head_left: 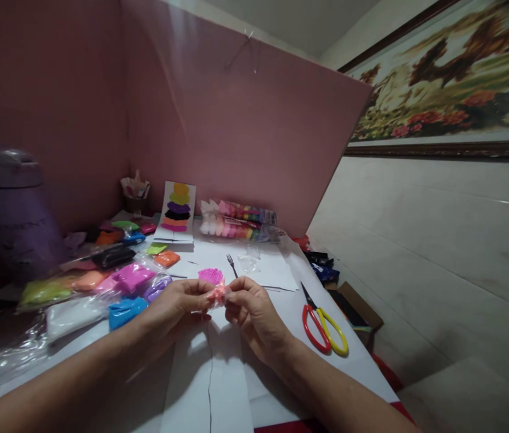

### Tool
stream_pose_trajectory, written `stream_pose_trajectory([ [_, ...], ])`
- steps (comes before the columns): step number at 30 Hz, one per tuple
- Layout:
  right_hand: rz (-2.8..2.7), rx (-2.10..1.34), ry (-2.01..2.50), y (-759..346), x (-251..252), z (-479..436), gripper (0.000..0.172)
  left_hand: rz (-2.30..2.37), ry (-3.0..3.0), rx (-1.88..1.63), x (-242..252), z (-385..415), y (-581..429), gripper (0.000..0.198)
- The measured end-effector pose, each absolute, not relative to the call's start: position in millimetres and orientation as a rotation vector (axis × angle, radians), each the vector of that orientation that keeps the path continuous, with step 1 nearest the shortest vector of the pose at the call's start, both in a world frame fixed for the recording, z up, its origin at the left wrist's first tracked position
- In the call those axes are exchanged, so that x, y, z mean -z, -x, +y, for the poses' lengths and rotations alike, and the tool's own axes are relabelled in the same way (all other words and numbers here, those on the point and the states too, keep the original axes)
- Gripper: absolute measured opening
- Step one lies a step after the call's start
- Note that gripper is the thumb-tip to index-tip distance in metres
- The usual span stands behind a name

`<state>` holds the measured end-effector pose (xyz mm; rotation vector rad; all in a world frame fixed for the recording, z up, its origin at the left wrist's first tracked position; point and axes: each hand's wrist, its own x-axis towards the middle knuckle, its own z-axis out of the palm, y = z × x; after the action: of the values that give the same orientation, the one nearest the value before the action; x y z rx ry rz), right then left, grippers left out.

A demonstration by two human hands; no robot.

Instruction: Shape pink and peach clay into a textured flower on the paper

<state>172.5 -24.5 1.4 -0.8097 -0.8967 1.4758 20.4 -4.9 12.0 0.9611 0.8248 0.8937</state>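
Between my two hands is a small piece of orange-pink modelling clay in clear wrap [219, 293]. My left hand [186, 304] pinches it from one side, and my right hand [252, 307] pinches the other side. Both hands hover over white paper [209, 385] that bears a long dark wavy line. Just beyond the fingers, a textured patch of pink clay [210, 275] lies on the paper. Close by rests a small dark fork [231, 264] with its tines pointing away.
Scissors [324, 328] with red and yellow handles lie at right. Several clay packets [132, 276] crowd the left, beside a purple bottle [13, 216]. Behind stand a card with coloured layers [176, 210] and bagged clay [238, 221], before a pink panel [245, 126].
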Motion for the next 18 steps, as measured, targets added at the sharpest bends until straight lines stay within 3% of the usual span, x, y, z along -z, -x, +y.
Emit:
stream_pose_trajectory([
  [9,-0.985,-1.562,0.771,-177.0,-5.5,-21.7,0.016,0.678,-1.057,-0.843,-17.5,-5.4,-14.4,0.012],
  [18,-1.008,-1.524,0.744,-175.6,-0.6,-19.8,0.018,0.724,-1.200,-0.932,-13.6,-2.6,-14.0,0.018],
])
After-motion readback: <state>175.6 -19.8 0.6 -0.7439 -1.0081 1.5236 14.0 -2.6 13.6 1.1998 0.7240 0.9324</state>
